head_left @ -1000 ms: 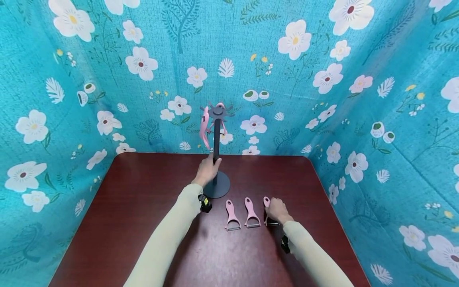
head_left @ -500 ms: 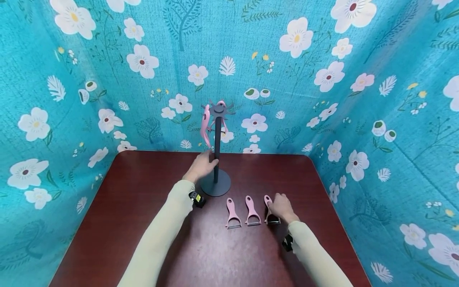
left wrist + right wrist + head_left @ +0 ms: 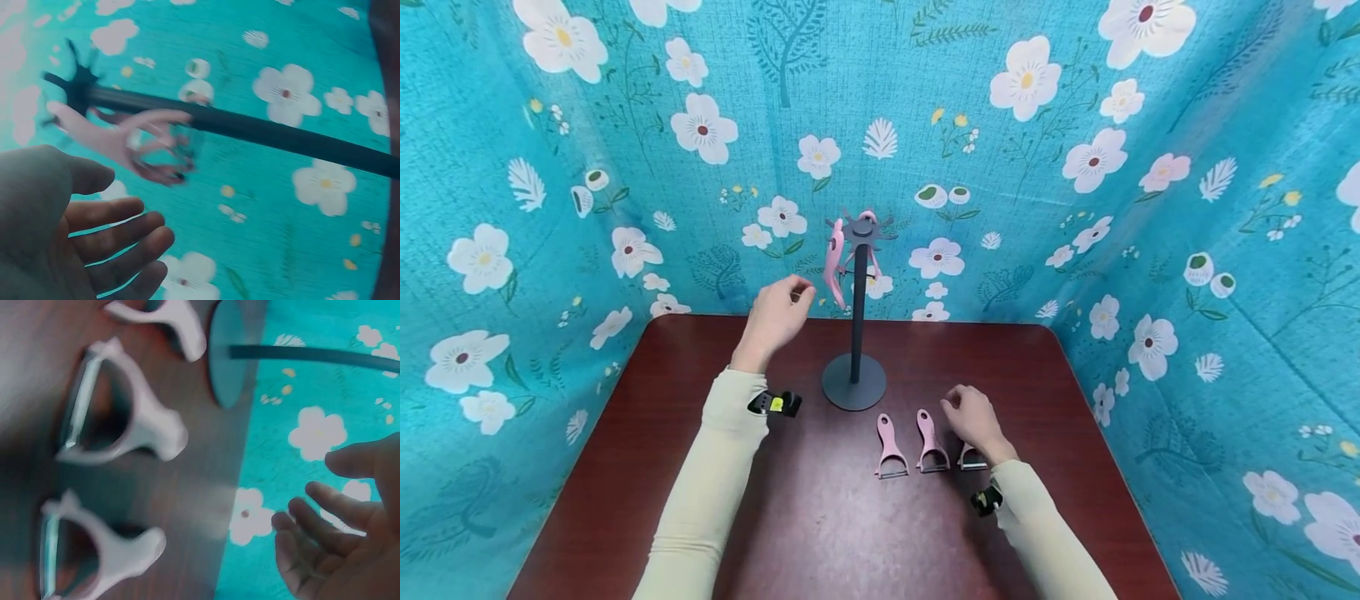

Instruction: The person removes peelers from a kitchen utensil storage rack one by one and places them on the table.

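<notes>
My left hand (image 3: 777, 315) is raised left of a black stand (image 3: 858, 308), its fingers loosely bent around nothing. Close beside it, a pink peeler (image 3: 834, 262) hangs from the stand's hooked top; the left wrist view shows this hanging pink peeler (image 3: 106, 137) just beyond the thumb. Another pink peeler (image 3: 874, 265) hangs behind the pole. My right hand (image 3: 973, 417) hovers over the rightmost pink peeler (image 3: 973, 457) on the table and hides its handle. In the right wrist view the right hand (image 3: 337, 531) has relaxed fingers, with nothing in them.
Two more pink peelers, a left one (image 3: 887, 446) and a middle one (image 3: 929, 440), lie in a row on the dark red table (image 3: 850, 533). The stand's round base (image 3: 854, 392) sits behind them. A blue flowered cloth (image 3: 970, 167) rises at the back and sides.
My left hand has let go of the pole and moved left and up, toward the hanging peeler's height. The right hand has come off the rightmost peeler and shifted slightly up and left.
</notes>
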A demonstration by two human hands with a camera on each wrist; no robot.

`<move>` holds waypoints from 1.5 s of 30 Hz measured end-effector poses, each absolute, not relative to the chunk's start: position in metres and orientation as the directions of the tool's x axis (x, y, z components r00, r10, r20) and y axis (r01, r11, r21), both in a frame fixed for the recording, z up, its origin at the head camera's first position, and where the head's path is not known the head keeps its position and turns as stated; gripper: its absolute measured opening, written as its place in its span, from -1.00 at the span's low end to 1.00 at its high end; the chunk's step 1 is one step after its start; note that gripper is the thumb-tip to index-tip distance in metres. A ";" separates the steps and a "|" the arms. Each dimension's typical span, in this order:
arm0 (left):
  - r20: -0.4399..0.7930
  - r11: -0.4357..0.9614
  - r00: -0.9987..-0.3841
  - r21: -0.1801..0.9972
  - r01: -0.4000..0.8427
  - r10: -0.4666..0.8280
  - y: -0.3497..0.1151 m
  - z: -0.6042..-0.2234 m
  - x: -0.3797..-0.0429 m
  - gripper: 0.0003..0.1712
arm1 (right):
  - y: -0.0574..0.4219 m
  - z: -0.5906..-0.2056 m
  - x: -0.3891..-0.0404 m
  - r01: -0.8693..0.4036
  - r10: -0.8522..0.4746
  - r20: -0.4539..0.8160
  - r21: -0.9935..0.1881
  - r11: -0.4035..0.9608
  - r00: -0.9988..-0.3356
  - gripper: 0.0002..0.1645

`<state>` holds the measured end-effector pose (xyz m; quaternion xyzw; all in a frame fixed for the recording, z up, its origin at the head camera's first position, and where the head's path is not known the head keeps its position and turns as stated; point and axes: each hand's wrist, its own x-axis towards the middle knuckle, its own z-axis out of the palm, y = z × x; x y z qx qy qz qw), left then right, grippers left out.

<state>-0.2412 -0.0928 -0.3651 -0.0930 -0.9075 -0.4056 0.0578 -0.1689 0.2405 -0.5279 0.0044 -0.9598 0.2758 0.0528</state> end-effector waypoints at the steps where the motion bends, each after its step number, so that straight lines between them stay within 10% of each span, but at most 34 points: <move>1: 0.202 0.647 -0.973 0.728 0.226 0.113 -0.092 -0.359 -0.240 -0.58 | 0.236 -0.525 -0.171 -0.050 0.015 0.116 -0.540 0.840 -0.993 -0.85; 31: 0.332 0.586 -0.940 0.748 0.311 0.075 -0.068 -0.335 -0.246 -0.55 | 0.130 -0.453 -0.253 -0.226 -0.191 0.137 -0.768 0.599 -0.972 -0.39; 45: 0.348 0.600 -0.930 0.722 0.345 0.116 -0.068 -0.334 -0.249 -0.51 | 0.115 -0.430 -0.281 -0.323 -0.260 0.213 -0.788 0.524 -0.942 -0.47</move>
